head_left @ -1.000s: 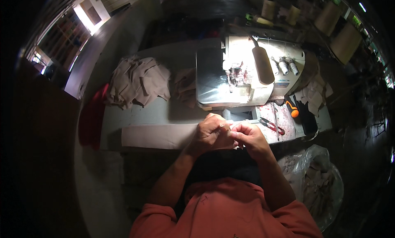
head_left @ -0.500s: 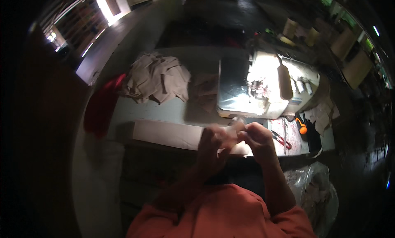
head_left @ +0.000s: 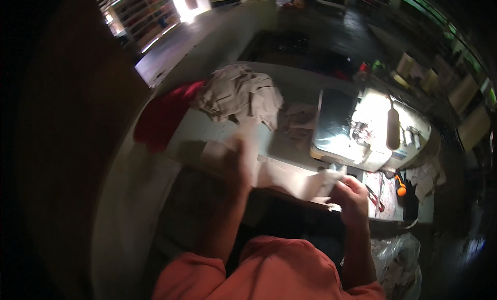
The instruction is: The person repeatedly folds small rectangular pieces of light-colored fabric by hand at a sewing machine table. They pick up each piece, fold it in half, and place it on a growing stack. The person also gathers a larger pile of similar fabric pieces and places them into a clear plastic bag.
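Head view: from where I'm standing, a person in a coral shirt (head_left: 253,271) is sitting at the near edge of a pale worktop (head_left: 199,129), both arms reaching over it.
Plastic bag: a clear bag (head_left: 406,263) is hanging or standing below the near right corner; I'm not making out which.
Right hand: the right hand (head_left: 353,194) is pinching the right end of the fabric strip, thumb and fingers closing on its bunched part.
Fabric strip: the pale strip (head_left: 284,180) is running along the near edge, its middle rippling, its right end bunching up at the fingers.
Left hand: the left hand (head_left: 240,157) is blurring over the strip's left part; I cannot tell whether it is gripping cloth or only passing over it.
Snips: red-handled snips (head_left: 380,204) are lying by the near right corner, an orange-and-black tool (head_left: 400,188) resting just beyond.
Sewing machine: the white machine (head_left: 336,118) is filling the right half, glaring under its light.
Fabric pile: crumpled pale pieces (head_left: 243,98) are heaping toward the far left corner; a red cloth (head_left: 168,116) is draping over the left edge.
Thread cones: cones (head_left: 406,64) are standing beyond the far right corner.
Risk: I'm judging that the strip could be creasing or twisting if the hands are pulling unevenly, or sliding off the near edge if the right pinch is loosening.
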Available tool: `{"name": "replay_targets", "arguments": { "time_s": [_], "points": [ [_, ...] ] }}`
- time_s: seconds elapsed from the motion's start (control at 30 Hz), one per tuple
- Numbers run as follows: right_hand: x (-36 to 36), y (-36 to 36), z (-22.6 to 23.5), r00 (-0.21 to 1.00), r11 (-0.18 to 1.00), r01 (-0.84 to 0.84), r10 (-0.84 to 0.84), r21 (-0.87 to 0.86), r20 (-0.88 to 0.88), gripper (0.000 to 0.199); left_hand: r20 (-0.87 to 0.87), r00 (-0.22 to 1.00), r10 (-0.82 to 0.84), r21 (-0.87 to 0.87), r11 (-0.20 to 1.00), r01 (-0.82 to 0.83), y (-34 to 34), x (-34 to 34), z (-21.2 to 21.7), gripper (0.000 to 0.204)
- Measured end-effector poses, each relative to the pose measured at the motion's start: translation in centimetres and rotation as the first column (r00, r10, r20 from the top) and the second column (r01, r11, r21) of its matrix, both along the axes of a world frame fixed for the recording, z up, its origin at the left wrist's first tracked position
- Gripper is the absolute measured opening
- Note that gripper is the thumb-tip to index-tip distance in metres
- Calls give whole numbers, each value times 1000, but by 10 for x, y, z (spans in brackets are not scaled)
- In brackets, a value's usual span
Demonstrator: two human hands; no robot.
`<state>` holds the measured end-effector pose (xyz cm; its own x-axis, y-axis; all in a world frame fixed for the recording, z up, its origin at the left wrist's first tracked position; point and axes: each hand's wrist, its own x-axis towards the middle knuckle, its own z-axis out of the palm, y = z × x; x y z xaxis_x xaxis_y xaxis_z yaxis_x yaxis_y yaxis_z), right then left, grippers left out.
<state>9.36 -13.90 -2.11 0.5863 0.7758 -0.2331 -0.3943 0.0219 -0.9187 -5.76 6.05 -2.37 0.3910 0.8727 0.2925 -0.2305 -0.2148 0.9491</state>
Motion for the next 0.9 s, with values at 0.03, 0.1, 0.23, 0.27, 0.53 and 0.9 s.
{"name": "replay_targets", "arguments": {
  "time_s": [0.03,0.1,0.23,0.27,0.53,0.9],
  "points": [
    [-4,7,1,998,998,-47,48,48,-32,26,-257,966,-31,263,959,101,-26,12,12,40],
    [-14,16,17,980,996,-53,66,72,-188,23,-479,860,-177,635,607,479,-61,36,3,69],
    [1,-8,-7,951,974,-16,85,226,-297,22,-655,735,-174,593,485,643,-90,50,8,84],
    [-1,-7,-4,973,981,-52,91,185,-210,21,-678,710,-191,571,471,672,-91,49,9,86],
    [-5,-21,9,998,998,-54,52,45,45,15,-496,672,-549,224,667,710,-73,65,-2,73],
    [-6,-20,14,968,999,-25,32,-34,248,13,-263,551,-792,-307,610,730,-57,71,19,13]
  ]
}}
